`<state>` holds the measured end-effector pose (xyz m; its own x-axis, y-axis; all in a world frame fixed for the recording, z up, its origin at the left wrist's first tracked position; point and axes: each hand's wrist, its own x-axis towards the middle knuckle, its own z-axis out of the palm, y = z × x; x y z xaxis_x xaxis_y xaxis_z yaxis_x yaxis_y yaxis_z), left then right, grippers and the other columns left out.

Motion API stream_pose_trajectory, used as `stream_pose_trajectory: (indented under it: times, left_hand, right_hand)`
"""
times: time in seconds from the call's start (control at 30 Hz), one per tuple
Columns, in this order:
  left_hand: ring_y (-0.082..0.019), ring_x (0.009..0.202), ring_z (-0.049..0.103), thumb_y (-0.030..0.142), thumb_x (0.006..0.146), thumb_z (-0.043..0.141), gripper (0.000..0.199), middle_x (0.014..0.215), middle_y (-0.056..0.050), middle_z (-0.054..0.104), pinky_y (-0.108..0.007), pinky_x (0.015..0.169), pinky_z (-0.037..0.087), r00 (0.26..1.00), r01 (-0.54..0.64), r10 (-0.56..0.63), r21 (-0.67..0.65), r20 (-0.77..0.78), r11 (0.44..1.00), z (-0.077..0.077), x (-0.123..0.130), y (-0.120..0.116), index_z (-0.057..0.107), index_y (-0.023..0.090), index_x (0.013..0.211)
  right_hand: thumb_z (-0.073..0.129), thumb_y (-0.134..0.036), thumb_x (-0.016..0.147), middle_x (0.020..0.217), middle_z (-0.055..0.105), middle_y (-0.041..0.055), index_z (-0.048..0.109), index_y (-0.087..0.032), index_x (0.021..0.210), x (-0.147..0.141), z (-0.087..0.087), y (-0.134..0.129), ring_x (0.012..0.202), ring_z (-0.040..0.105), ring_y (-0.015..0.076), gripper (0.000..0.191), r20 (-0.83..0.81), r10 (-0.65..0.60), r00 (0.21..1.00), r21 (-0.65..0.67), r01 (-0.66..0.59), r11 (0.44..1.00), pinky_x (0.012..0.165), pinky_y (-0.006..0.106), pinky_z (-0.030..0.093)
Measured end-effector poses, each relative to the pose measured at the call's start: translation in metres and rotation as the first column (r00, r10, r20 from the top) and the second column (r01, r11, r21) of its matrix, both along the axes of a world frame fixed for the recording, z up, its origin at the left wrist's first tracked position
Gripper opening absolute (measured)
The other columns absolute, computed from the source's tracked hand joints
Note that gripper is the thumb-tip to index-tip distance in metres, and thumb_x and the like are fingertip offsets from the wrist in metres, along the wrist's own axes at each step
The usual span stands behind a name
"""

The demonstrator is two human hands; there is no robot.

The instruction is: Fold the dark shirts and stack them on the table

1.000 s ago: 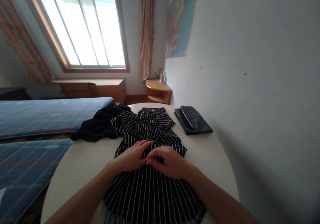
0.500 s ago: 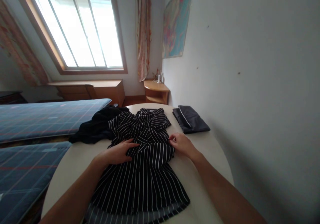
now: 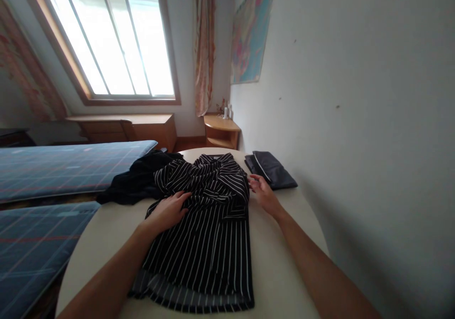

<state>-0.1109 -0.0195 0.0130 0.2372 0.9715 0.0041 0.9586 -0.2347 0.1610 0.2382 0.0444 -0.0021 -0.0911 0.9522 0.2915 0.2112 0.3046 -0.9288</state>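
Note:
A black shirt with white stripes lies on the round white table, its collar at the far end and its hem towards me. Folds bunch up across its middle and upper part. My left hand rests on the left side of the shirt with its fingers stretched out. At the shirt's upper right edge is my right hand, fingers apart and slightly bent. Whether its fingertips touch the cloth is hard to make out.
Dark folded cloth lies at the table's right, by the wall. A black garment hangs over the left edge towards the blue plaid mattresses. Behind stand a corner shelf and a desk.
My right hand has moved away from me along the shirt's side and loosened its pinch. The shirt's right side now lies straighter, its lower right corner shifted left. My left hand moved slightly.

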Motion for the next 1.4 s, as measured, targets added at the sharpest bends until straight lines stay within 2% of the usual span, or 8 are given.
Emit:
stream_pose_trajectory:
  times: [0.2, 0.3, 0.5, 0.7, 0.9, 1.07, 1.23, 1.4]
  left_hand:
    - [-0.027, 0.14, 0.041, 0.02, 0.082, 0.057, 0.062, 0.153, -0.01, 0.041, -0.04, 0.117, 0.032, 0.978, 0.178, -0.189, 0.118, 0.09, 0.977, 0.0, 0.015, -0.004, 0.045, 0.02, 0.143]
    - [-0.027, 0.143, 0.035, 0.021, 0.081, 0.058, 0.072, 0.157, -0.01, 0.034, -0.042, 0.118, 0.03, 0.958, 0.243, -0.247, 0.049, 0.145, 0.969, -0.001, 0.022, -0.01, 0.035, 0.022, 0.15]
    - [-0.033, 0.141, 0.037, 0.034, 0.074, 0.071, 0.074, 0.156, -0.01, 0.037, -0.046, 0.116, 0.033, 0.946, 0.318, -0.301, -0.16, 0.12, 0.934, 0.017, 0.03, -0.029, 0.049, 0.027, 0.144]
    - [-0.025, 0.122, 0.058, 0.042, 0.084, 0.065, 0.043, 0.133, -0.004, 0.062, -0.038, 0.107, 0.044, 0.894, 0.426, -0.374, -0.213, 0.247, 0.879, 0.04, 0.041, -0.04, 0.066, 0.031, 0.126]
    - [-0.028, 0.135, 0.046, 0.038, 0.09, 0.057, 0.043, 0.149, -0.007, 0.047, -0.043, 0.114, 0.036, 0.973, 0.122, -0.154, 0.182, 0.174, 0.976, 0.014, 0.023, -0.011, 0.061, 0.026, 0.131]
    - [-0.034, 0.143, 0.035, 0.042, 0.091, 0.053, 0.058, 0.157, -0.013, 0.033, -0.047, 0.113, 0.036, 0.981, -0.168, 0.134, 0.267, 0.141, 0.949, -0.013, -0.001, 0.012, 0.047, 0.021, 0.145]
    - [-0.033, 0.135, 0.045, 0.044, 0.093, 0.05, 0.062, 0.151, -0.015, 0.043, -0.047, 0.11, 0.039, 0.981, -0.186, 0.172, 0.197, 0.089, 0.962, -0.018, -0.005, 0.015, 0.042, 0.02, 0.148]
    - [-0.033, 0.129, 0.05, 0.04, 0.092, 0.053, 0.05, 0.147, -0.013, 0.048, -0.046, 0.105, 0.042, 0.985, -0.172, 0.173, 0.167, 0.007, 0.971, -0.014, -0.002, 0.012, 0.055, 0.021, 0.139]
  right_hand:
    - [0.076, -0.034, 0.072, 0.156, 0.034, 0.0149, 0.044, -0.021, 0.138, -0.019, -0.003, -0.023, 0.145, 0.031, 0.0284, 0.074, 0.482, -0.032, 0.876, 0.263, -0.109, 0.958, 0.12, 0.047, 0.026]
    - [0.058, -0.007, 0.07, 0.156, 0.034, 0.0127, 0.05, -0.019, 0.133, -0.018, -0.005, -0.02, 0.145, 0.032, 0.0245, 0.065, 0.554, -0.051, 0.831, 0.281, -0.129, 0.951, 0.12, 0.043, 0.028]
    - [0.039, -0.002, 0.068, 0.118, 0.069, 0.0084, 0.065, -0.018, 0.111, 0.012, 0.008, -0.002, 0.115, 0.063, 0.0208, 0.053, 0.355, -0.342, 0.87, 0.371, 0.205, 0.906, 0.109, 0.04, 0.042]
    - [0.041, -0.008, 0.073, 0.103, 0.072, 0.0115, 0.067, -0.016, 0.106, 0.037, 0.017, 0.003, 0.089, 0.068, 0.0242, 0.043, 0.174, -0.597, 0.783, 0.399, 0.499, 0.769, 0.091, 0.042, 0.052]
    - [0.043, -0.004, 0.075, 0.116, 0.069, 0.0076, 0.07, -0.021, 0.105, 0.011, 0.025, -0.013, 0.117, 0.057, 0.0229, 0.044, 0.428, -0.373, 0.823, 0.577, 0.069, 0.814, 0.111, 0.045, 0.037]
    - [0.065, -0.035, 0.084, 0.138, 0.058, 0.0072, 0.064, -0.028, 0.126, -0.019, 0.014, -0.032, 0.135, 0.043, 0.0285, 0.042, 0.749, -0.051, 0.661, 0.323, -0.297, 0.898, 0.116, 0.055, 0.022]
    - [0.064, -0.031, 0.089, 0.121, 0.068, 0.0085, 0.07, -0.023, 0.103, -0.028, 0.008, -0.034, 0.119, 0.056, 0.0265, 0.018, 0.827, -0.036, 0.561, 0.227, -0.276, 0.934, 0.106, 0.047, 0.035]
    - [0.049, -0.034, 0.098, 0.095, 0.071, 0.0089, 0.065, -0.02, 0.101, -0.022, 0.025, -0.02, 0.091, 0.065, 0.0239, 0.021, 0.696, -0.2, 0.69, 0.294, -0.02, 0.955, 0.084, 0.036, 0.046]
